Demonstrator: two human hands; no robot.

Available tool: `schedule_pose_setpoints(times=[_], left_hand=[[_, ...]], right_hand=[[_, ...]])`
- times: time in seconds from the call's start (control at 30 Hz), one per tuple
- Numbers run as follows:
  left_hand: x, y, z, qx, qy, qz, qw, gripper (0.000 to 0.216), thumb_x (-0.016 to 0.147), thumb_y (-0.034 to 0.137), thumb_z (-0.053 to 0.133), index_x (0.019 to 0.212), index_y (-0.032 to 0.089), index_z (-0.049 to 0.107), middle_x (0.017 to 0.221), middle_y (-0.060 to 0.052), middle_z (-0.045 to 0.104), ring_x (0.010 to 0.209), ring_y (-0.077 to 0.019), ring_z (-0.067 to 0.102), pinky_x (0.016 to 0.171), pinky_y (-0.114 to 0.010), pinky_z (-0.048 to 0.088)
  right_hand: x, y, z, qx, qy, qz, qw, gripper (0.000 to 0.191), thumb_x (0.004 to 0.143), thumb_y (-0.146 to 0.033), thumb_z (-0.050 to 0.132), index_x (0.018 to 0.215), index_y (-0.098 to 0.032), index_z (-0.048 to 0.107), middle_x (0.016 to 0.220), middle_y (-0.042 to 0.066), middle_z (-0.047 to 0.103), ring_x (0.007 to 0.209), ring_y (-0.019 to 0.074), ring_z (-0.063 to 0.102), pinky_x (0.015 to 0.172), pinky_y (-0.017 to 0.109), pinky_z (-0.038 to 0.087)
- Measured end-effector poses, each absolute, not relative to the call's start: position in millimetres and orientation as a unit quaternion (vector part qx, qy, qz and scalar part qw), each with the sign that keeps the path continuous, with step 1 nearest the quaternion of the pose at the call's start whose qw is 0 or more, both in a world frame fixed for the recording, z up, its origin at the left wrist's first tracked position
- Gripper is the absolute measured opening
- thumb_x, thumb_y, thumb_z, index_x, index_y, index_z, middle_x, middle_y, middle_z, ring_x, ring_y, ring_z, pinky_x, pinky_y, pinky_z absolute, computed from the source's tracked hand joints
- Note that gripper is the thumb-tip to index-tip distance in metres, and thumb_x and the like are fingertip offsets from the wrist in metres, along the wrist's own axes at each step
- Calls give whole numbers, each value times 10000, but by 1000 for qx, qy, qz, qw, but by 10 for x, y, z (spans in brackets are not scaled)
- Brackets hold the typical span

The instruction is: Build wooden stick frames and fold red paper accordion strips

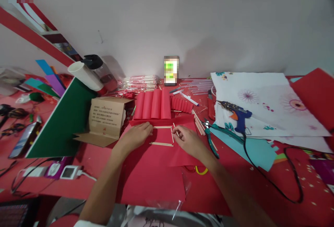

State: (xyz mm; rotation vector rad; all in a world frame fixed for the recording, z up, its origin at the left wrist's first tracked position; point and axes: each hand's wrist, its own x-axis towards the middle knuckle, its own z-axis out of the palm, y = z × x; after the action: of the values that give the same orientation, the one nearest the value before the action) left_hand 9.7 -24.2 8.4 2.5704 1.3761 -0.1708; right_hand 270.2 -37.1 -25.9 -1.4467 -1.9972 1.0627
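Thin wooden sticks lie on red paper in a roughly rectangular outline: an upper stick, a lower pair and a short right-hand stick. My left hand rests at the outline's left side, fingers curled together beside the upper stick's end; whatever they pinch is hidden. At the right side, the fingers of my right hand are closed on another thin wooden stick, which slants up from the fingertips. Just beyond my hands stands folded red paper.
Green-handled pliers and a blue glue gun with a trailing cord lie to the right. Yellow-handled scissors are partly under the paper. At left are a cardboard box and a green board. A phone leans against the wall.
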Motion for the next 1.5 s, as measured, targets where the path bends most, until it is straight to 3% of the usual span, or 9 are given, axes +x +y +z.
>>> schedule_pose_setpoints(times=[0.2,0.33,0.43,0.6,0.93,1.1,1.3,1.5], left_hand=[[-25,-302,342,812,572,-114,-4,312,903,-24,384,1061,175,565,1081,-90,608,780,-183,645,615,-286,386],[142,-316,253,877,468,-61,90,163,1022,214,430,1088,200,578,1051,-64,639,883,-198,654,686,-294,431],[289,-332,123,907,391,-15,154,209,1001,368,532,1115,201,585,1082,-69,658,986,-220,640,797,-315,454],[398,-344,16,912,363,9,190,138,995,305,549,1051,191,605,1031,-57,682,951,-209,637,807,-323,438],[399,-327,-72,913,363,19,186,160,1021,298,485,1005,184,595,960,-61,685,891,-208,629,775,-332,423],[400,-326,-99,914,360,24,186,151,1016,287,491,995,186,601,966,-60,687,893,-207,626,783,-335,422],[401,-328,-113,917,355,24,177,154,1019,287,485,996,181,595,950,-62,681,877,-204,623,759,-328,410],[409,-322,-116,918,351,31,180,132,1011,272,504,975,178,589,941,-52,680,869,-202,625,754,-333,415]], right_hand=[[2759,-367,-136,-525,-733,357,244,159,951,-313,515,969,-206,631,866,30,687,706,156,603,655,271,411],[2913,-340,-27,-533,-762,282,234,239,981,-364,497,879,-213,652,813,24,681,703,164,588,682,288,398],[3070,-313,-11,-571,-762,215,218,243,985,-351,496,872,-207,655,825,35,694,710,173,600,683,296,387],[3268,-286,-8,-612,-757,179,143,188,974,-307,523,875,-209,649,850,31,710,755,183,633,690,293,377],[3186,-349,-14,-532,-816,223,47,150,959,-323,594,993,-213,691,969,63,731,853,211,668,705,297,399],[3106,-372,-103,-489,-840,207,115,182,972,-306,575,1059,-222,711,981,76,713,887,213,648,764,311,454],[2990,-360,-218,-380,-903,139,142,309,939,-69,533,1115,-231,728,1056,83,673,974,220,575,855,343,485],[2905,-343,-302,-363,-913,119,144,240,945,-113,585,1094,-226,736,1113,83,672,1022,234,548,899,378,491]])
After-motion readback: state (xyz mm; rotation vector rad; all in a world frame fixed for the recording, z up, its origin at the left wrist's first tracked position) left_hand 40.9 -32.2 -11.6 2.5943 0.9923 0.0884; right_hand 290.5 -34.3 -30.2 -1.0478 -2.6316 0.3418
